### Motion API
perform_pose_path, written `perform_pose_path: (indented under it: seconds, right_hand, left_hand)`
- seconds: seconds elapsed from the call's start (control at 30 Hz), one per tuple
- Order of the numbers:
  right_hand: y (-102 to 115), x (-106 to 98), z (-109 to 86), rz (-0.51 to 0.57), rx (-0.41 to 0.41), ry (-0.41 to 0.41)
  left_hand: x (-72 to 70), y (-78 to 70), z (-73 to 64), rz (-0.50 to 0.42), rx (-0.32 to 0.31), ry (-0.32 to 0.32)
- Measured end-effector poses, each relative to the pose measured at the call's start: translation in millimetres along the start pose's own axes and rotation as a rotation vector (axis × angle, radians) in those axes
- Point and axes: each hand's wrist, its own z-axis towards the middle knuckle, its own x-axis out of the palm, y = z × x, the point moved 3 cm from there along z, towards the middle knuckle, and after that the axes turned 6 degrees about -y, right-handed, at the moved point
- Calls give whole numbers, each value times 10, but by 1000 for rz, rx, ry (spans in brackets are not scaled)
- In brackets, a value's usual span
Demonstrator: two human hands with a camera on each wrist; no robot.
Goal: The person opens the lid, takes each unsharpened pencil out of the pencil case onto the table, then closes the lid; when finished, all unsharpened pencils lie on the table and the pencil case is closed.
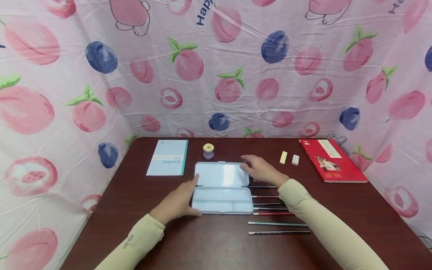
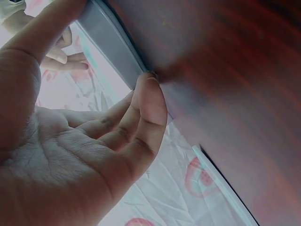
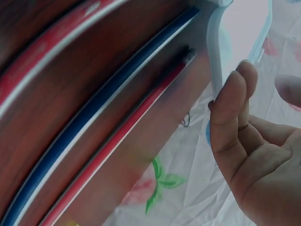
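Note:
An unfolded pencil case (image 1: pixel 222 193), pale blue-white, lies on the table with its lid (image 1: pixel 212 174) laid back and its compartments bare. Along its left side my left hand (image 1: pixel 175 200) is spread, thumb at the near corner and fingers beside the lid. The left wrist view shows those fingertips right at the edge of the case (image 2: pixel 117 47). My right hand (image 1: pixel 264 170) is at the lid's right edge. In the right wrist view its bent fingertips touch that edge (image 3: pixel 214 61), while the thumb stands apart. Several pencils (image 1: pixel 279 233) lie to the right, partly under the right forearm.
Behind the case stands a small yellow-and-purple pot-shaped thing (image 1: pixel 208 151). A light blue notebook (image 1: pixel 167 157) lies back left. On the right are a yellow eraser (image 1: pixel 283 157), a white eraser (image 1: pixel 295 159) and a red book (image 1: pixel 332 161). A fruit-print curtain (image 1: pixel 202 93) borders the table.

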Motion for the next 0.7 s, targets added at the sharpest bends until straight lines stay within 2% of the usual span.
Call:
perform_pose_path:
  seconds: [0.23, 0.33, 0.53, 0.7]
  right_hand:
    - [93, 8, -35, 48, -63, -31]
    - [167, -35, -105, 60, -74, -58]
    - [323, -83, -313, 87, -112, -132]
    - [403, -45, -546, 100, -128, -129]
  left_hand:
    - [4, -13, 12, -57, -37, -5]
    - [-1, -20, 12, -82, -34, -31]
    - [-14, -4, 4, -74, -55, -71]
    - [-19, 5, -1, -88, -80, -60]
